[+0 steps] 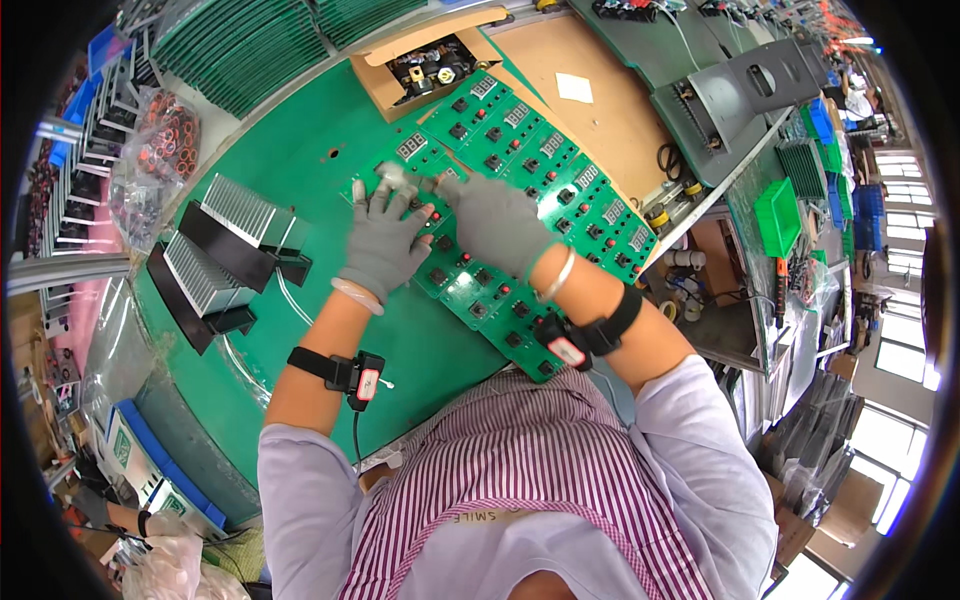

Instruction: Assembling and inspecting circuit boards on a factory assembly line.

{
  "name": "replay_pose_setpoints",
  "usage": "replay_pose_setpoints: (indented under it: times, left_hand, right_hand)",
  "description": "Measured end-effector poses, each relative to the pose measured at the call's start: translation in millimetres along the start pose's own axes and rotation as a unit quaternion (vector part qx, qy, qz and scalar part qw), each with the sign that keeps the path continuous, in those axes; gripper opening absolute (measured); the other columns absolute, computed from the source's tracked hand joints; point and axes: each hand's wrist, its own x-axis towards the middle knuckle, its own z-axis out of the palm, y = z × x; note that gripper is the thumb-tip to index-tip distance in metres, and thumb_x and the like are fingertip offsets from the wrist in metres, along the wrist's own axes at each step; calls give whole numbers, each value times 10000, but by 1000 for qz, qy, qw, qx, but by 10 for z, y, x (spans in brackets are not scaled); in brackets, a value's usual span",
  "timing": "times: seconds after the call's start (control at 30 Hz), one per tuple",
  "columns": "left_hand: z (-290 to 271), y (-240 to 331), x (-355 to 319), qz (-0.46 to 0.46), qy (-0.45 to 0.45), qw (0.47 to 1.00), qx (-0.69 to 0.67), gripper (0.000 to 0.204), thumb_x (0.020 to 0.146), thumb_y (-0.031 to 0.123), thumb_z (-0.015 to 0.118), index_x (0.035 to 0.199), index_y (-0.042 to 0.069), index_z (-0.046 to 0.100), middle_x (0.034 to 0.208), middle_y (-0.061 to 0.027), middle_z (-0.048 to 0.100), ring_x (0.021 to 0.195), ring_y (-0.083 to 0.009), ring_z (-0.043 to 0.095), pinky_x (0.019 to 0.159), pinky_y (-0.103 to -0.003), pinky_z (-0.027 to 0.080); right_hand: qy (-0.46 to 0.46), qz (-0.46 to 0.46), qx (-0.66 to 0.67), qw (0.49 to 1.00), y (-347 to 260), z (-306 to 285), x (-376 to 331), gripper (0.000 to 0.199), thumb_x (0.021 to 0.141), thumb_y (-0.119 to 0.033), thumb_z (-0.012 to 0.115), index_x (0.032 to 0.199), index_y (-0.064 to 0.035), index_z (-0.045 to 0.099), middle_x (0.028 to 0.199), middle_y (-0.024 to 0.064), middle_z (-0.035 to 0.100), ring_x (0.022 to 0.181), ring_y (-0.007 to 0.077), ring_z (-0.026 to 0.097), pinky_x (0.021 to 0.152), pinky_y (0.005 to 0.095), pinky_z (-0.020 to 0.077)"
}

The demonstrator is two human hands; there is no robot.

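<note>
A panel of joined green circuit boards [490,285] lies slantwise across the green mat, with red and black buttons and white digit displays on it. My left hand [385,240], in a grey glove, rests at the panel's left edge with its fingers stretched apart. A blurred pale thing [397,180] shows just beyond its fingertips; its kind cannot be made out. My right hand [500,225], also gloved in grey, is over the boards with fingers curled together and fingertips close to the left hand's. What they pinch, if anything, is hidden.
Finned heat sinks [205,265] with black brackets stand left on the green mat [400,345]. An open cardboard box [375,85] of small parts sits beyond the boards. Scissors [669,158] and a grey metal housing [735,95] are at the right. Stacked green boards [240,50] line the back.
</note>
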Motion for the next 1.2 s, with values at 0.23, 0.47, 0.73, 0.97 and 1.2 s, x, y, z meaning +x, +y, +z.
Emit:
replay_pose_setpoints:
  times: [0.23, 0.47, 0.73, 0.97, 1.2]
  left_hand:
    - [-14, 41, 25, 5, -7, 1000, 6, 351, 718, 293, 635, 1054, 193, 609, 1239, -56, 454, 1248, -320, 318, 1063, -576, 119]
    - [-19, 32, 26, 2, 2, 1000, -8, 343, 724, 296, 629, 1051, 194, 611, 1229, -57, 456, 1246, -319, 313, 1063, -572, 126]
    - [-81, 67, 57, -15, -30, 999, 19, 346, 743, 311, 604, 1071, 200, 610, 1243, -53, 457, 1249, -325, 307, 1060, -569, 140]
    - [-72, 40, 57, 3, -41, 999, 34, 375, 749, 323, 595, 1105, 206, 592, 1257, -59, 456, 1269, -317, 301, 1073, -536, 150]
    - [-128, 28, 91, 10, -82, 996, 27, 425, 755, 336, 591, 1159, 209, 548, 1284, -59, 433, 1272, -310, 305, 1082, -511, 143]
  right_hand:
    - [10, 93, -28, 995, 169, 49, 638, 384, 783, -149, 574, 1143, -36, 500, 1098, 174, 568, 1002, 327, 584, 741, 447, 513]
    - [28, 101, -38, 994, 100, 72, 647, 458, 749, -170, 626, 1164, -32, 489, 1106, 163, 567, 1014, 306, 580, 802, 402, 500]
    - [57, 29, -30, 997, 1, -71, 498, 314, 797, -122, 571, 1105, -77, 533, 1040, 130, 603, 939, 303, 617, 711, 429, 520]
    - [56, 64, -69, 994, 58, 0, 496, 285, 810, -145, 564, 1088, -84, 550, 1019, 119, 609, 934, 282, 621, 687, 433, 523]
    - [67, 68, -57, 994, 51, 55, 540, 293, 833, -148, 522, 1119, -83, 519, 1024, 128, 582, 936, 300, 609, 688, 447, 519]
